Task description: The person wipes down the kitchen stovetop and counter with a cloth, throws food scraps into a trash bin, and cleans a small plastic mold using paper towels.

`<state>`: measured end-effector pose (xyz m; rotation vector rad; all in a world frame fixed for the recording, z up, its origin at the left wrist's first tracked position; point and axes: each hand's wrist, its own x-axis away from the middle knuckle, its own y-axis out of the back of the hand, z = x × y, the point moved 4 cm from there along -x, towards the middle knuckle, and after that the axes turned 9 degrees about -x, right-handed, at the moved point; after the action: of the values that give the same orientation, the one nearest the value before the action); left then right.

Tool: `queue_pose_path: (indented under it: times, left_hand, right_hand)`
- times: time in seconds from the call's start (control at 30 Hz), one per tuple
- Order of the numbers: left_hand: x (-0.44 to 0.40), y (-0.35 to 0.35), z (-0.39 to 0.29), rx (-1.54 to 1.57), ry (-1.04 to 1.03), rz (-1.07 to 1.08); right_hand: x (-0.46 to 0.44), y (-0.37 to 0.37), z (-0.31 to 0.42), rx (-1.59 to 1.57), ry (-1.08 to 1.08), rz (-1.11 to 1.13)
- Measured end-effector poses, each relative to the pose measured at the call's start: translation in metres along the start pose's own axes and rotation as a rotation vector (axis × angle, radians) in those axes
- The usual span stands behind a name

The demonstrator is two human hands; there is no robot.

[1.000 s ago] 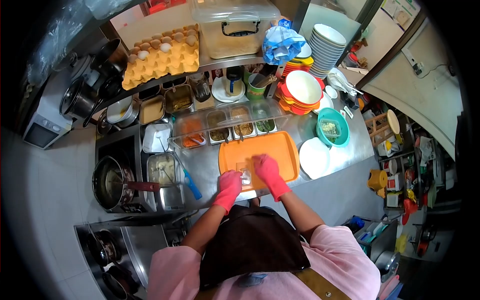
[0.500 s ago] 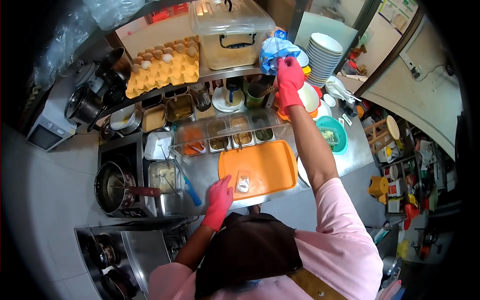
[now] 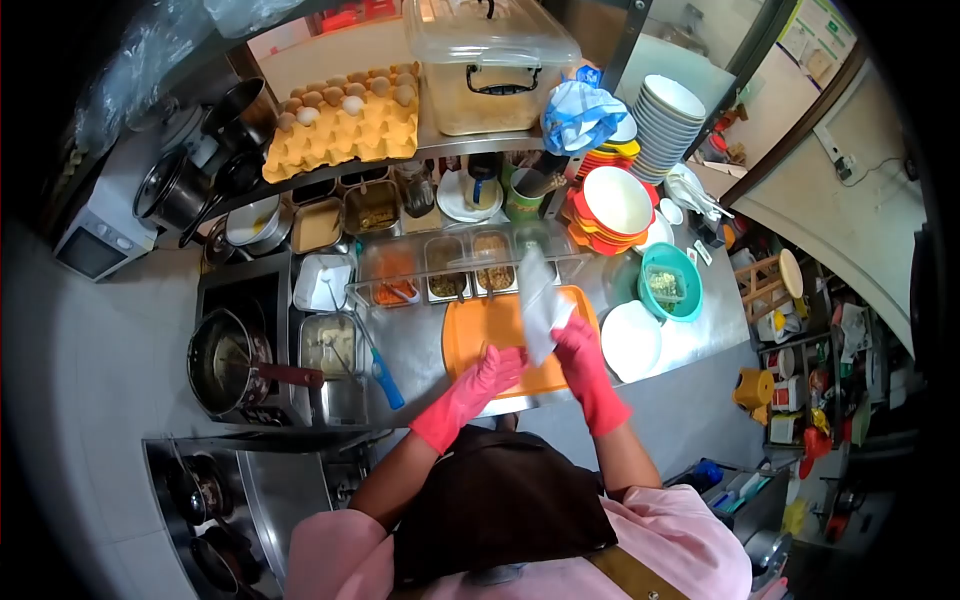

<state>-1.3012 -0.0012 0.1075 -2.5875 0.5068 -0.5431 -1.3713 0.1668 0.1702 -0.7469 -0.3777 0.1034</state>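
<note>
Both hands wear pink gloves over an orange tray (image 3: 470, 330) on the steel counter. My right hand (image 3: 583, 365) grips a white tissue (image 3: 541, 300), which stands upright and is blurred by motion. With fingers stretched toward the tissue, my left hand (image 3: 485, 378) is over the tray's lower left; whether it touches the tissue I cannot tell. The small clear packet with white contents seen earlier on the tray is hidden now. On the shelf above sits a blue-and-white plastic pack (image 3: 582, 117).
Behind the tray stand topping containers under a clear cover (image 3: 455, 262). A white plate (image 3: 631, 341) and a turquoise bowl (image 3: 684, 290) lie right. To the left are a blue-handled utensil (image 3: 385, 381) and a pan (image 3: 230, 360). Eggs in a carton (image 3: 345, 135) rest on the shelf.
My right hand has come down from the blue-and-white pack to the tray with a white tissue. My left hand has shifted right and up over the tray, covering the small packet.
</note>
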Motion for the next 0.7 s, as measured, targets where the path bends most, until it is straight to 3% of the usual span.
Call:
queue_pose_path:
  times: [0.1,0.27,0.33,0.4,0.47,0.57,0.6,0.63,0.7]
  left_hand:
    - [-0.006,-0.015,-0.015,0.192,-0.107,-0.007]
    - [-0.009,0.021,0.002,0.404,-0.086,-0.518]
    - [-0.007,0.030,0.006,0.323,-0.138,-0.561]
    - [-0.002,0.035,0.007,0.256,-0.183,-0.689]
    - [0.003,0.037,0.002,0.165,-0.191,-0.670]
    - [0.004,0.032,0.001,0.153,-0.218,-0.620]
    - [0.004,0.030,-0.001,0.168,-0.231,-0.601]
    - [0.006,0.029,-0.003,0.188,-0.239,-0.599]
    - [0.012,0.029,-0.009,0.228,-0.253,-0.600]
  right_hand:
    - [0.025,0.027,-0.041,0.262,-0.264,0.024]
    - [0.049,0.044,-0.066,0.455,-0.348,0.104]
    - [0.051,0.048,-0.063,0.570,-0.402,0.091]
    - [0.042,0.045,-0.052,0.623,-0.264,0.021]
    - [0.034,0.026,-0.034,0.672,-0.137,0.074]
    - [0.024,-0.001,-0.042,0.760,-0.122,0.147]
    - [0.018,-0.005,-0.057,0.834,-0.322,0.175]
    - [0.022,-0.016,-0.064,0.977,-0.257,0.187]
    - [0.011,0.003,-0.117,0.725,-0.457,0.443]
